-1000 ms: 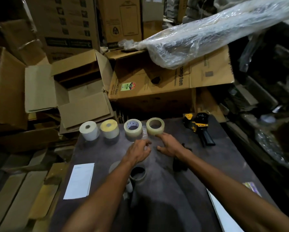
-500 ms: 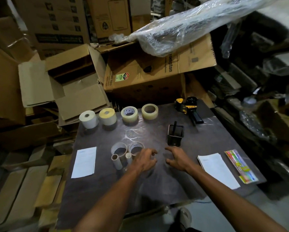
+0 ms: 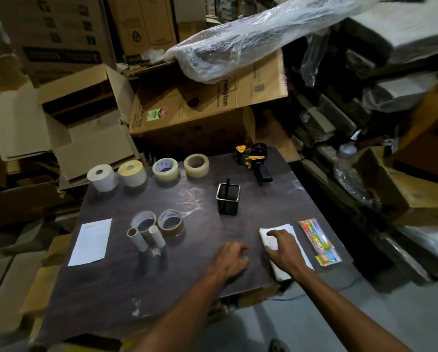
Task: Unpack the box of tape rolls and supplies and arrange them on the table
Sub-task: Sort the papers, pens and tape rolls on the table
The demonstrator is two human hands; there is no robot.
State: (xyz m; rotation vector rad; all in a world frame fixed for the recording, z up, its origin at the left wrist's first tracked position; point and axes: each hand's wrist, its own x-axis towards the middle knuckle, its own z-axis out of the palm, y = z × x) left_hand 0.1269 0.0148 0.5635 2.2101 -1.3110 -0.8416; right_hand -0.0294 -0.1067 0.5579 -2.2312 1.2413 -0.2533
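Tape rolls (image 3: 165,169) line our dark worktop (image 3: 200,270) amid stacked cardboard boxes (image 3: 86,128); our right hand (image 3: 282,246) lies flat on a paper stack (image 3: 286,250), our left hand (image 3: 231,259) loosely curled, empty.

Bare table (image 3: 207,229) between rolls (image 3: 157,227), holder (image 3: 227,199)

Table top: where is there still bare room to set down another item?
Bare patches on the table: the near left corner below the paper sheet, and the middle strip between the far tape row and the brown tape roll. The right side, around the mesh holder, paper stack and right hand, is crowded.
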